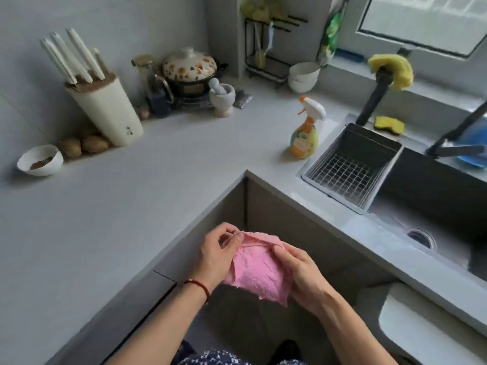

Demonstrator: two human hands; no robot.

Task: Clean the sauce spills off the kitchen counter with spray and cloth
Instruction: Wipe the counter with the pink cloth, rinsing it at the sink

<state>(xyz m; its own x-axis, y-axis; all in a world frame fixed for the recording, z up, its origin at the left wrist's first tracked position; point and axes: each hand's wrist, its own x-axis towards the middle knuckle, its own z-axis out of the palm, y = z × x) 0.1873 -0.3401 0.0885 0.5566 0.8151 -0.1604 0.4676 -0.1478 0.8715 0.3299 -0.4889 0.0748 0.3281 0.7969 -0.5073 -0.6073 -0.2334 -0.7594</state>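
Note:
A pink cloth (257,270) hangs between both my hands, in front of the inner corner of the grey L-shaped counter (158,164). My left hand (216,251) pinches its upper left edge, and my right hand (300,270) grips its right side. A yellow and orange spray bottle (307,133) with a white trigger head stands upright on the counter, left of the sink. I see no sauce marks on the counter surface.
A white knife block (105,109), potatoes (84,144) and a small white bowl (39,160) sit at the left. A lidded pot (188,68), mortar (222,97) and white bowls (303,76) line the back. The dark sink (432,196) holds a wire basket (347,167); a yellow sponge (389,124) lies behind it.

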